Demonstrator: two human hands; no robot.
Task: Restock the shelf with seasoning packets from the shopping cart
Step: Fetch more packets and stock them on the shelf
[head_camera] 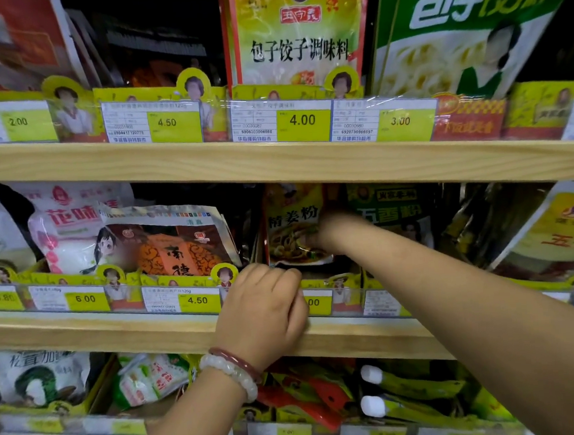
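Wooden store shelving (275,170) stocked with seasoning packets and lined with yellow price tags (302,121) is observed.

On the middle shelf, a yellow seasoning packet (291,227) is seen standing upright, just left of a green packet (394,205). The right hand (318,235) is placed against its right edge; its fingers are blurred and their state cannot be told. The left hand (265,308), wrist ringed by two bracelets (235,369), is rested on the shelf's front rail with fingers curled together, nothing visibly held.
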